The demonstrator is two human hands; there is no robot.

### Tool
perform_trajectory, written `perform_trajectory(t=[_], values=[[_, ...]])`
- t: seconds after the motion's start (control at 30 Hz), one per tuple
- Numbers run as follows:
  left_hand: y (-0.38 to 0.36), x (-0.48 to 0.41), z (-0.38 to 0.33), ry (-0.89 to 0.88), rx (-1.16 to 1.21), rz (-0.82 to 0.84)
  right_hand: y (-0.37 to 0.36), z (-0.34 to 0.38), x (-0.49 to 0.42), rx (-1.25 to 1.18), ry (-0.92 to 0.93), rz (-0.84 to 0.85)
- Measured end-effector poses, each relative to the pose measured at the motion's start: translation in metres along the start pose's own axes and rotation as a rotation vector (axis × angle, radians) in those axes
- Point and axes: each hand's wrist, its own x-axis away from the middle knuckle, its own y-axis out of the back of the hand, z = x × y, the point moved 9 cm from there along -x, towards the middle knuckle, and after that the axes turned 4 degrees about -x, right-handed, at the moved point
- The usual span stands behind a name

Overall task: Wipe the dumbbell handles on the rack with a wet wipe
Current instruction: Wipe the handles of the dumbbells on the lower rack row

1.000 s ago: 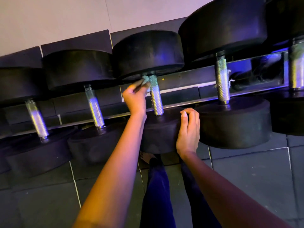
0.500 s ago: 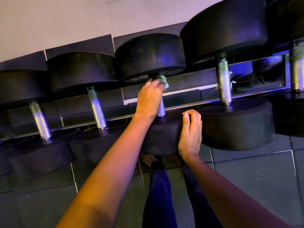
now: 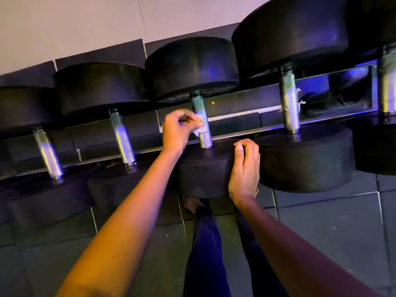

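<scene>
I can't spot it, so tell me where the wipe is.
Head view, centre: the wipe is pinched in the left hand against the middle handle.

Overall level: dim room; the black dumbbell heads [image 3: 192,67] show almost no surface detail.
Brightest area: the pale wall [image 3: 64,28] along the top.
Colour cast: warm orange on the left forearm [image 3: 128,211], purple-magenta on the right forearm [image 3: 289,243], blue-violet glow on the rack [image 3: 317,86] at upper right.
Glare: bright streaks on the knurled handles [image 3: 289,103].
Motion blur: the left hand [image 3: 177,129] and wet wipe [image 3: 200,125] are smeared; the right hand [image 3: 244,168] on the near dumbbell head [image 3: 203,174] is sharp.
Shadows: deep under the rack; floor tiles [image 3: 332,221] murky.
Distortion: wide-angle tilt, with objects swelling at the right edge.
</scene>
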Motion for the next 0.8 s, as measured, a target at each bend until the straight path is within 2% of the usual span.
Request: perform_trajectory(t=[0.1, 0.23, 0.3, 0.4, 0.47, 0.53, 0.63, 0.73, 0.8], values=[[0.004, -0.002, 0.002, 0.021, 0.067, -0.026, -0.001, -0.001, -0.001, -0.001, -0.007, 0.006], [-0.007, 0.017, 0.031, 0.242, -0.058, 0.198, -0.001, 0.0, -0.001, -0.001, 0.001, 0.009], [-0.002, 0.01, 0.036, 0.332, 0.069, 0.116, -0.001, -0.001, -0.001, 0.0, -0.006, 0.007], [-0.009, -0.005, 0.035, 0.424, 0.429, -0.009, -0.001, -0.002, -0.001, 0.0, -0.001, -0.002], [-0.017, 0.0, 0.038, 0.455, 0.409, 0.081, -0.001, -0.002, -0.001, 0.001, -0.009, 0.004], [-0.02, 0.01, 0.045, 0.477, 0.258, 0.22, -0.001, -0.001, -0.001, 0.001, -0.004, 0.0], [-0.012, -0.001, 0.049, 0.505, 0.213, 0.174, -0.001, -0.001, -0.001, 0.007, -0.01, -0.001], [-0.019, -0.016, 0.043, 0.539, 0.448, 0.03, -0.001, -0.002, -0.001, 0.004, -0.006, -0.003], [-0.025, -0.01, 0.045, 0.532, 0.446, 0.098, -0.002, -0.002, -0.001, 0.005, -0.015, 0.002]])
